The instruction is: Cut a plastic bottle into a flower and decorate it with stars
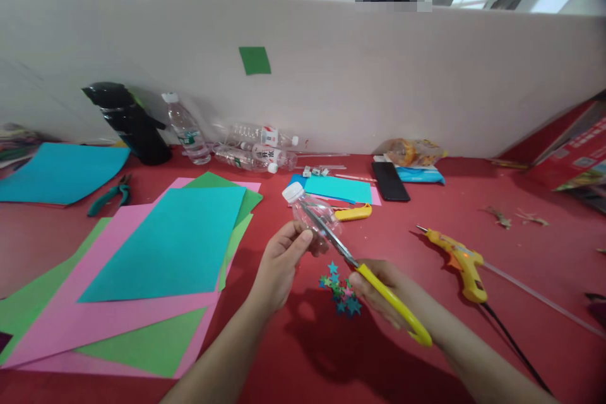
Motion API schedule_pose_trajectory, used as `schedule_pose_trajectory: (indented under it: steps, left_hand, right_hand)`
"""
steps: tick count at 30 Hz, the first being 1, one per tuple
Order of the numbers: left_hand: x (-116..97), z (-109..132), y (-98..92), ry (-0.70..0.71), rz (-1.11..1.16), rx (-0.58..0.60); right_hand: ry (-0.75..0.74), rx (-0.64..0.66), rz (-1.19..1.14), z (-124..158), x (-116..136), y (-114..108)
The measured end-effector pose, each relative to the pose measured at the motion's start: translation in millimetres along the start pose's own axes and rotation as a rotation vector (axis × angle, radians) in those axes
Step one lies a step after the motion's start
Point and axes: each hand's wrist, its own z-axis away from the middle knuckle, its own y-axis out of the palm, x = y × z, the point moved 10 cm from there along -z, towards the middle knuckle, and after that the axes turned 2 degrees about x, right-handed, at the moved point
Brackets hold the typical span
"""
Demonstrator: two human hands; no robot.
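My left hand pinches the cut edge of a clear plastic bottle top, which still has its white cap. My right hand is wrapped round the yellow handles of a pair of scissors. The metal blades lie across the bottle piece, pointing toward the cap; whether they bite into the plastic I cannot tell. Below the blades, a small pile of coloured paper stars lies on the red table.
Stacked coloured paper covers the left, with pliers behind. Bottles and a black flask stand or lie along the white partition. A yellow utility knife, a phone and a corded glue gun are rightward.
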Motion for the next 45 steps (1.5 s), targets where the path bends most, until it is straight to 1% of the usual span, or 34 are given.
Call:
schedule_pose_trajectory:
  steps: [2, 5, 8, 11, 13, 15, 17, 19, 25, 30, 37, 39, 41, 45]
  left_hand:
    - [0, 0, 2.6, -0.015, 0.035, 0.012]
    - [-6, -2, 1.1, -0.012, 0.110, 0.003]
    - [-17, -6, -12.8, 0.027, 0.218, -0.064]
    - [-23, -10, -31.6, 0.053, 0.298, -0.145]
    - [-25, -10, -40.0, 0.067, 0.311, -0.175]
    - [-25, -10, -44.3, 0.080, 0.295, -0.193]
    - [-25, -8, -45.1, 0.087, 0.270, -0.205]
    - [-25, -7, -43.8, 0.091, 0.246, -0.212]
    - [-31, -3, -40.0, 0.133, 0.148, -0.245]
    - [-34, -2, -40.8, 0.153, 0.113, -0.255]
    - [-34, -5, -37.2, 0.146, 0.161, -0.216]
    - [-33, -5, -36.6, 0.140, 0.173, -0.205]
    - [-32, -5, -37.0, 0.139, 0.181, -0.196]
    - [-31, -6, -38.6, 0.149, 0.193, -0.178]
  right_hand:
    - [-0.007, 0.018, -0.045, 0, -4, 2]
    - [-0.075, 0.063, -0.027, 3, -1, 3]
    - [-0.106, 0.125, 0.039, 6, 5, 7]
    - [-0.108, 0.143, 0.099, 7, 10, 11]
    - [-0.116, 0.126, 0.116, 6, 13, 12]
    - [-0.108, 0.077, 0.144, 4, 12, 10]
    - [-0.076, 0.024, 0.186, 3, 10, 7]
    - [-0.064, 0.005, 0.206, 2, 8, 6]
    - [-0.158, 0.058, 0.131, 4, 15, 11]
    - [-0.153, 0.048, 0.137, 3, 15, 11]
    - [-0.142, 0.080, 0.129, 5, 15, 14]
    - [-0.140, 0.072, 0.141, 5, 15, 14]
    - [-0.106, 0.033, 0.212, 5, 12, 11]
    - [0.021, -0.113, 0.476, 5, 5, -1]
